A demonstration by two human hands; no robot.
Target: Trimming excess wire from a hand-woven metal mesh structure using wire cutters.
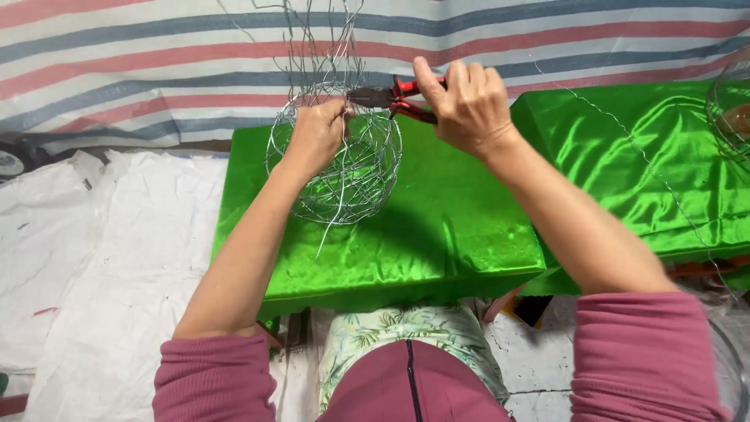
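Note:
A round ball-shaped frame of thin silver wire [351, 176] rests on a table covered in shiny green cloth [422, 234]. Loose wire ends stick up from its top. My left hand [316, 133] grips the wire at the upper left of the frame. My right hand [465, 105] holds red-handled pliers [391, 98], whose dark jaws point left and meet the wire right beside my left fingers.
A second green-covered table [625, 148] stands to the right, with a long thin wire lying across it and another wire frame [730, 109] at its far edge. A striped tarp [156, 62] hangs behind. White sheeting [94, 258] covers the floor on the left.

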